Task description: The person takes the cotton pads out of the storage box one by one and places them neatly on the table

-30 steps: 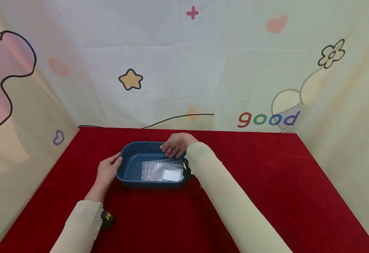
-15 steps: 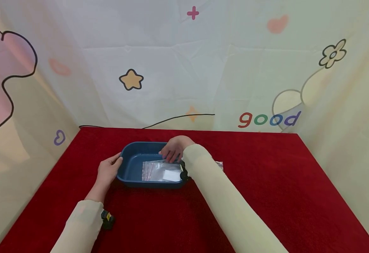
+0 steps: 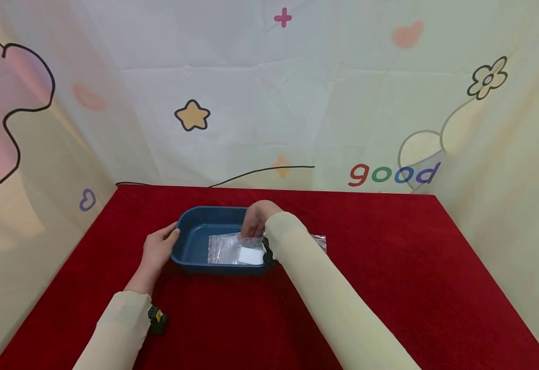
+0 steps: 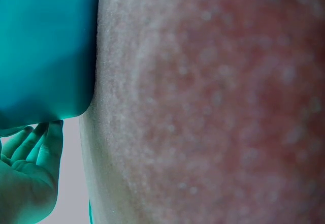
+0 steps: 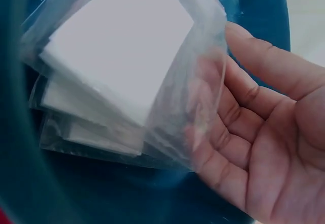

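A blue plastic basin (image 3: 195,268) stands on the red cloth. At its left end my left hand (image 3: 157,252) holds the rim; in the left wrist view its fingers (image 4: 50,148) lie along the outer wall. Inside the basin, several clear plastic bags with white cards overlap in a stack. My right hand (image 3: 256,218) reaches in over the far right side. In the right wrist view its fingers curl behind the edge of the top clear plastic bag (image 5: 175,107), showing through the film, with the thumb at the bag's edge. A white card (image 5: 127,41) shows in that bag.
Another clear bag (image 3: 320,240) lies on the red tablecloth (image 3: 389,257) right of the basin, partly hidden behind the right sleeve (image 3: 329,288). A pale printed curtain (image 3: 251,103) hangs behind the table and at both sides.
My right hand has lowered into the basin, and its fingers have gone down to the bags. The bag right of the basin has come more into view. My left hand stays at the rim.
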Motion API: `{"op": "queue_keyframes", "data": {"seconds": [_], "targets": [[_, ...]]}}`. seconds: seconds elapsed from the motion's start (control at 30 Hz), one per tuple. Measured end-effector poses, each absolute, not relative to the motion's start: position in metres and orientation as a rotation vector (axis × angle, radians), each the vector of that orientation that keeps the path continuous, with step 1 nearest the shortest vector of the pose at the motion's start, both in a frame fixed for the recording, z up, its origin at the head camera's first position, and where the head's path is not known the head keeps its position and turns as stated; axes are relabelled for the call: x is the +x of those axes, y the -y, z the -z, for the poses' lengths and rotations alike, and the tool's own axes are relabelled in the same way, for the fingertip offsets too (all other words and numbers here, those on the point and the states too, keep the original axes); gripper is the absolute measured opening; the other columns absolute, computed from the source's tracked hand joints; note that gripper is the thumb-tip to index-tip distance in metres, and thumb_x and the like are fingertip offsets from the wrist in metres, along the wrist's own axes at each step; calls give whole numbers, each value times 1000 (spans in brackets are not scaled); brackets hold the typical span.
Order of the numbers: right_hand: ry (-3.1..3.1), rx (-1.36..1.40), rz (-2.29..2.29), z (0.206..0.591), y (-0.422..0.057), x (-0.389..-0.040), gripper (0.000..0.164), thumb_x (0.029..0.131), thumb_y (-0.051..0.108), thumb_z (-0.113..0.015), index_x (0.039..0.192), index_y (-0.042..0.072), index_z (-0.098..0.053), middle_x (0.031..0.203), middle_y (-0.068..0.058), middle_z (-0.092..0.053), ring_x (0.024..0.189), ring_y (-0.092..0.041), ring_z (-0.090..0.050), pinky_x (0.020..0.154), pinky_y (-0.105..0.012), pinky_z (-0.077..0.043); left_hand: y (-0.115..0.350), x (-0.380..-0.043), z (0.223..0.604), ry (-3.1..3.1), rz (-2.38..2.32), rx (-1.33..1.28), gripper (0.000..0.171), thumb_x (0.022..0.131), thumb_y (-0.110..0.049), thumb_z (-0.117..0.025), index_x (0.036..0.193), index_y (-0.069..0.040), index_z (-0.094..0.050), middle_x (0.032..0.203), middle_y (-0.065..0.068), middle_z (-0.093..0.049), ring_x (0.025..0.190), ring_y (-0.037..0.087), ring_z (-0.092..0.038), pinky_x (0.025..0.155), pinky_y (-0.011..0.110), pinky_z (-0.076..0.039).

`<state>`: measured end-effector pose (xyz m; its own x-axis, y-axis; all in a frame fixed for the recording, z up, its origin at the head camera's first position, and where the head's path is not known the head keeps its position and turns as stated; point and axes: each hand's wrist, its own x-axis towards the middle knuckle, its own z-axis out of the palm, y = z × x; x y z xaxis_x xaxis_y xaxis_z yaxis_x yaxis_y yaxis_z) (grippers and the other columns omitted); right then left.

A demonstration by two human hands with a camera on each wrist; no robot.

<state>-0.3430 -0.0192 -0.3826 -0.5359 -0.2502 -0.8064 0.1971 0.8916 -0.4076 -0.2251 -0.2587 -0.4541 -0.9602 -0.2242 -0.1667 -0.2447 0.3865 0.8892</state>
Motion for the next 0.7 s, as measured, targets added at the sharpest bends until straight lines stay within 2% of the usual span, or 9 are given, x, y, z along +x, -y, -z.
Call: {"op": "queue_keyframes", "data": {"seconds": [0.13, 0.23, 0.5, 0.7], "targets": [[-2056, 34, 546, 382, 22, -341, 22, 91, 15, -77, 111, 6, -78, 95, -7, -67, 89, -17, -56, 71, -25, -51, 259, -226, 454, -2602, -1667, -444, 51, 110, -23, -45, 156, -3, -39, 161, 22, -39, 151, 37, -39, 121, 51, -40], [-2062, 64, 546, 381, 24, -339, 15, 90, 13, -78, 104, 6, -79, 85, -6, -66, 82, -16, -55, 64, -23, -49, 259, -226, 454, -2601, -1667, -447, 51, 110, -23, -45, 156, -3, -39, 161, 22, -39, 150, 38, -40, 120, 52, -41], [-2075, 26, 554, 378, 25, -338, 6, 91, 12, -77, 90, 7, -79, 82, -6, -72, 80, -17, -63, 67, -24, -52, 258, -226, 455, -2607, -1677, -452, 50, 110, -22, -45, 155, -3, -41, 161, 22, -41, 149, 38, -42, 119, 52, -42], [-2073, -101, 553, 378, 25, -337, 12, 95, 13, -72, 85, 8, -75, 81, -5, -69, 83, -17, -60, 70, -24, -53, 258, -226, 454, -2599, -1699, -448, 50, 110, -21, -45, 155, -2, -40, 161, 22, -40, 149, 38, -42, 120, 52, -41]]}}
